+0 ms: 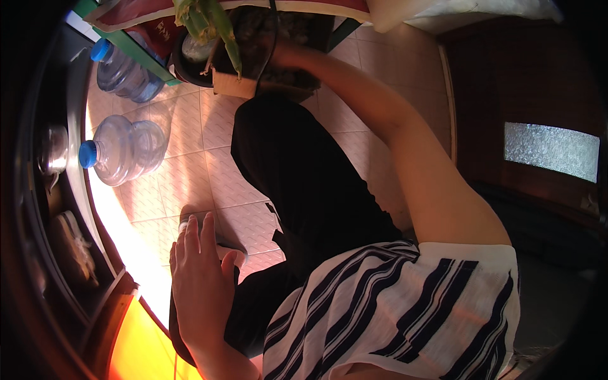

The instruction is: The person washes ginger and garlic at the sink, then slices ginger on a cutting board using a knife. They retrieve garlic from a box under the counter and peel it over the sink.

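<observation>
My right hand (273, 51) reaches into a cardboard box (235, 84) under a low green-framed stand. Shadow hides its fingers and whatever they may touch. Inside the box, dim roundish lumps (289, 26) show, too dark to name. Green onion stalks (209, 28) hang over the box's left side, and a dark cable (272, 38) runs down across it. Beside the box sits a dark round vessel (190, 71) with a pale thing in it. My left hand (199, 280) is over my bent left leg, holding nothing, with its fingers stretched and slightly apart.
Two clear plastic water jugs with blue caps, one nearer (126, 149) and one farther (128, 71), are on the tiled floor (185, 180) at left. A dark shelf unit (71, 190) lines the left side. A brown door (479, 95) with a glass pane stands at right.
</observation>
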The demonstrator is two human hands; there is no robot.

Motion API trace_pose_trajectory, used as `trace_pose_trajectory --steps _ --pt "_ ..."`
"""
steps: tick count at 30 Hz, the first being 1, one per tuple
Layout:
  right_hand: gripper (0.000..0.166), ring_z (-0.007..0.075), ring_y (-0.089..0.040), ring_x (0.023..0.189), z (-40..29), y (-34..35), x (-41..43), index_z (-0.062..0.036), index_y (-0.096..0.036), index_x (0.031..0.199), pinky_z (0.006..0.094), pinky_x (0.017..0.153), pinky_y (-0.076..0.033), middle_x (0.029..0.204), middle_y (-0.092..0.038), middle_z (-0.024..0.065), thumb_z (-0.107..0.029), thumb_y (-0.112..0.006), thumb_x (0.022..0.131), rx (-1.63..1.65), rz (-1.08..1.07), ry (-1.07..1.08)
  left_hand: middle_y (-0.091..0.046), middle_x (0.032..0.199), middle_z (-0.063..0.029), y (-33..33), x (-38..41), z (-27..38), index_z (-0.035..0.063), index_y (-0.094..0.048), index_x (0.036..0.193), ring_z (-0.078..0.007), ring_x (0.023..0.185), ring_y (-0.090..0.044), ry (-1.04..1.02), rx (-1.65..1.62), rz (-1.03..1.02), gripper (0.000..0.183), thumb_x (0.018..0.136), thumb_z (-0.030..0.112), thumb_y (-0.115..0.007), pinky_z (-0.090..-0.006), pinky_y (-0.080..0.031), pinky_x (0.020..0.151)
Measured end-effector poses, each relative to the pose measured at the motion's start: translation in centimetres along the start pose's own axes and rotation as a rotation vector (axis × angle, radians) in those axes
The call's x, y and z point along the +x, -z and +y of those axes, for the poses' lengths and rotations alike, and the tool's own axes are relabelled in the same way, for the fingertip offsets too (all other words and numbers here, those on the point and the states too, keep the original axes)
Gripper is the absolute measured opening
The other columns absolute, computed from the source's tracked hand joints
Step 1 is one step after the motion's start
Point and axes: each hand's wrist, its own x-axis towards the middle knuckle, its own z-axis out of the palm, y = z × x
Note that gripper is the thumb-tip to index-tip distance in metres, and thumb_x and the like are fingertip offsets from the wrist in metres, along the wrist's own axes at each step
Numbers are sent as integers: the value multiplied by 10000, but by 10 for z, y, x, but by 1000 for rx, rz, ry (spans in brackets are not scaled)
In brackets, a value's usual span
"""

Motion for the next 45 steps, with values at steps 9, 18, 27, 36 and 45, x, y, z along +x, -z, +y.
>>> trace_pose_trajectory --steps 9,18,27,36,45 --pt "284 336 -672 1011 6 68 -30 -45 -683 1056 457 795 -556 1089 -680 187 -199 -607 830 -558 135 -103 -448 1446 -167 0 -4 1 78 -390 1430 -373 1309 -452 10 39 9 574 919 219 -611 -465 -353 1113" --pt "261 344 -681 994 -6 49 -16 -48 -687 1043 481 798 -553 1043 -698 191 -188 -541 878 -570 205 -221 -455 1436 -178 6 -1 7 71 -390 1425 -383 1295 -461 -2 12 18 586 912 235 -621 -464 -368 1098" --pt "232 368 -676 978 17 28 1 -24 -691 980 497 821 -548 1006 -695 213 -152 -525 881 -464 244 -197 -457 1431 -194 6 0 10 59 -401 1419 -387 1295 -461 -1 31 22 569 919 231 -614 -468 -364 1099" --pt "290 378 -679 948 27 19 14 -92 -691 1023 501 813 -547 995 -696 201 -291 -535 881 -500 178 -71 -452 1435 -199 0 -2 12 60 -392 1426 -396 1292 -457 7 47 13 573 918 209 -612 -463 -361 1102" --pt "305 372 -681 932 15 15 22 -100 -700 1026 501 794 -544 1010 -690 210 -320 -544 884 -488 163 -196 -450 1438 -190 2 -2 15 59 -394 1421 -382 1287 -463 -10 53 21 574 917 224 -613 -466 -368 1094"
